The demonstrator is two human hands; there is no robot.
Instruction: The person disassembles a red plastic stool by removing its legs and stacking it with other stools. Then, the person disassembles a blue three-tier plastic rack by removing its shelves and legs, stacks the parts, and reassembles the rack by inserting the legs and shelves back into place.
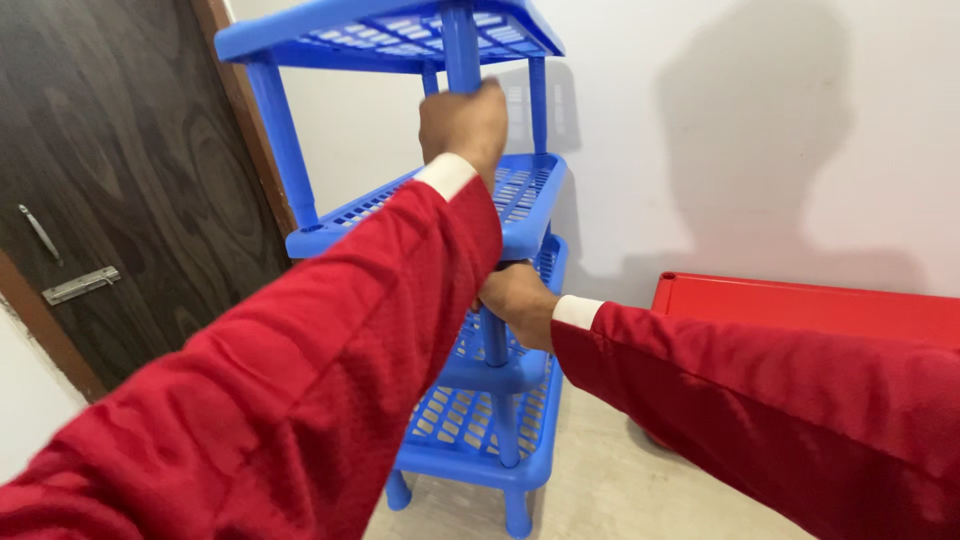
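Note:
A blue plastic rack (300,240) with several slotted shelves on round posts stands on the floor against a white wall. My left hand (462,122) is closed around the front post just under the top shelf. My right hand (515,302) grips the same front post lower down, below the second shelf. Both arms wear red sleeves with white cuffs. The left sleeve hides part of the rack's lower left side.
A dark wooden door (120,180) with a metal latch (80,285) is to the left of the rack. A red flat-topped thing (800,305) sits low at the right by the wall. Pale floor (600,470) lies beneath the rack.

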